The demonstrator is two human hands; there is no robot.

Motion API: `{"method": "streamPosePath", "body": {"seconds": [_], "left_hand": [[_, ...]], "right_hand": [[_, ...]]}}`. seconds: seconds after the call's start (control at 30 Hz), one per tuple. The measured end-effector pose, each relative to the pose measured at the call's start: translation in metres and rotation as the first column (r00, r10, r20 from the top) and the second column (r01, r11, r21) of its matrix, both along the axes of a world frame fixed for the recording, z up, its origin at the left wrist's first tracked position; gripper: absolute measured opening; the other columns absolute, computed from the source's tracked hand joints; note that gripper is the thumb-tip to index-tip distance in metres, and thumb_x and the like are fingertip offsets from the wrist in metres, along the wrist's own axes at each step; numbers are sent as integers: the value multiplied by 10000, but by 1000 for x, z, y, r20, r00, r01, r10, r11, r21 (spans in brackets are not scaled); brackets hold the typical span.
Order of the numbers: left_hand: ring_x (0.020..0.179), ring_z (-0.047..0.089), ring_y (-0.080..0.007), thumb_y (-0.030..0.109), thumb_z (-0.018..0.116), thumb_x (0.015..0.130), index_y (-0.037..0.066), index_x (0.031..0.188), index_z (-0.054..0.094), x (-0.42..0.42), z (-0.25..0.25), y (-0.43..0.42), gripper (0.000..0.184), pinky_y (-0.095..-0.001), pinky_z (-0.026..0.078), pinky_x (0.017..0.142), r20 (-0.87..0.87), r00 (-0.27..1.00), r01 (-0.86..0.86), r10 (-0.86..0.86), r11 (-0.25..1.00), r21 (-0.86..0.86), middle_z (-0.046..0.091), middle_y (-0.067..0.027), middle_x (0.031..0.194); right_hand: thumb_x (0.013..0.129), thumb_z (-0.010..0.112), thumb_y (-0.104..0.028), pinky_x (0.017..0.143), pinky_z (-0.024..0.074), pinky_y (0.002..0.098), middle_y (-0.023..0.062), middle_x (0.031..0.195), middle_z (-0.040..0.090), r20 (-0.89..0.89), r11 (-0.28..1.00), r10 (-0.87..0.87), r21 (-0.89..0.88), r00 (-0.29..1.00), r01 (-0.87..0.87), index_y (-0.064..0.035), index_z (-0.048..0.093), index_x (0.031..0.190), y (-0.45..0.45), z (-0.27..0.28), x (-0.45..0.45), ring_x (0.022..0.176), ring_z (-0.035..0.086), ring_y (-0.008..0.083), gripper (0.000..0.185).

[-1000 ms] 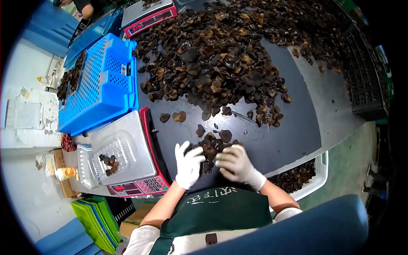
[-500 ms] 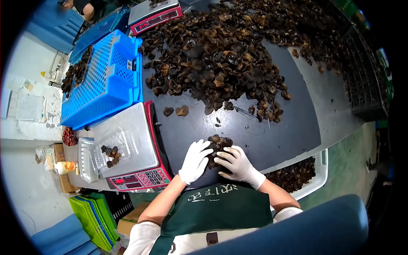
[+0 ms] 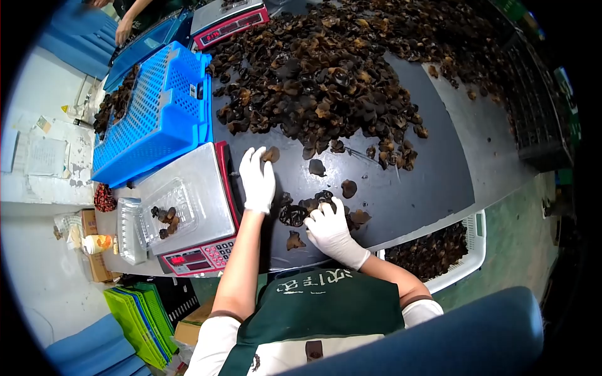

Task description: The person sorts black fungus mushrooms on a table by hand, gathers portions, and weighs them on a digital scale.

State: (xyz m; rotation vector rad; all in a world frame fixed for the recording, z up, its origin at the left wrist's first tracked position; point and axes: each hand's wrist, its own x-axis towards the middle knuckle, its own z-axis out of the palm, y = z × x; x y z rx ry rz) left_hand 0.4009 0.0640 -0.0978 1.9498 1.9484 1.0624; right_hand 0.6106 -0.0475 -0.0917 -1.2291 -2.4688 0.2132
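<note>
While the small fungus cluster (image 3: 293, 215) lies near me on the table (image 3: 433, 188), my right hand (image 3: 330, 232) curls loosely over it; my left hand (image 3: 257, 183), fingers slightly parted, is at a brown piece (image 3: 272, 153) farther left. I can't tell if either grips.

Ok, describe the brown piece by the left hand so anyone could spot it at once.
Find the big dark heap on the table, then the red-edged scale at its lower left in the picture. Just right of that scale is the gloved left hand, with the brown piece showing at its upper right. It is lighter than the near-black loose piece farther right, which no hand touches.
</note>
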Motion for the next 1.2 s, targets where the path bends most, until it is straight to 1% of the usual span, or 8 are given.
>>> {"method": "streamPosePath", "body": {"seconds": [0.13,0.23,0.37,0.47,0.63,0.83,1.0,1.2], "left_hand": [[1270,412,-391,262,639,850,184,1290,563,10,-16,29,453,-511,371,1037,-502,856,-221,124,965,-138,493,-116,1362],[1186,447,-365,277,636,847,194,1194,591,10,-8,28,360,-503,406,975,-456,888,-237,61,911,-339,523,-78,1244],[1038,481,-352,194,649,814,158,1021,619,-1,-28,10,213,-436,436,897,-399,917,-74,11,987,-144,547,-95,1063],[1000,500,-357,85,627,774,114,882,616,6,-4,-17,112,-432,436,885,-294,948,80,-122,985,-152,559,-110,982],[853,588,-265,122,648,825,79,1004,648,8,51,-55,184,-362,491,791,256,884,462,-393,642,-611,576,-110,972],[942,580,-364,237,598,888,98,1113,614,50,39,5,266,-409,486,850,89,864,504,-496,849,-159,581,-164,992],[1086,515,-327,357,655,846,203,1172,604,77,13,15,364,-493,369,999,-454,736,414,-502,865,-286,539,-101,1161],[1139,511,-320,295,575,908,174,1087,657,25,16,-33,230,-638,360,955,-468,803,220,-369,913,-343,572,-70,1169]], "right_hand": [[696,708,-199,995,357,609,86,977,602,-48,992,37,122,998,-30,-112,655,791,1,6,2,1062,546,312,140],[684,735,-149,999,399,526,77,1034,622,-245,999,36,45,969,-26,-124,672,815,-5,24,10,1101,548,306,147],[788,715,-40,817,543,380,111,961,718,-691,955,-273,-278,669,103,-64,681,873,-16,65,63,895,693,304,95],[809,659,-19,725,538,344,123,853,682,-491,703,-710,-536,505,467,-38,678,900,-51,85,145,754,659,274,94],[726,703,-127,974,412,445,122,1183,599,175,596,-781,-78,600,799,-74,630,1123,-95,65,231,1135,535,322,407],[605,857,-397,1093,312,532,169,1360,504,-40,896,-422,-173,906,410,-139,568,1319,-35,47,133,1296,423,395,813],[608,765,-623,1157,97,645,222,1474,375,-44,949,-241,-219,970,226,-169,384,1496,23,13,77,1386,274,461,1067],[703,748,-514,1090,316,521,129,1310,517,-93,977,153,-134,984,-165,-159,532,1367,32,14,42,1251,428,371,784]]}}
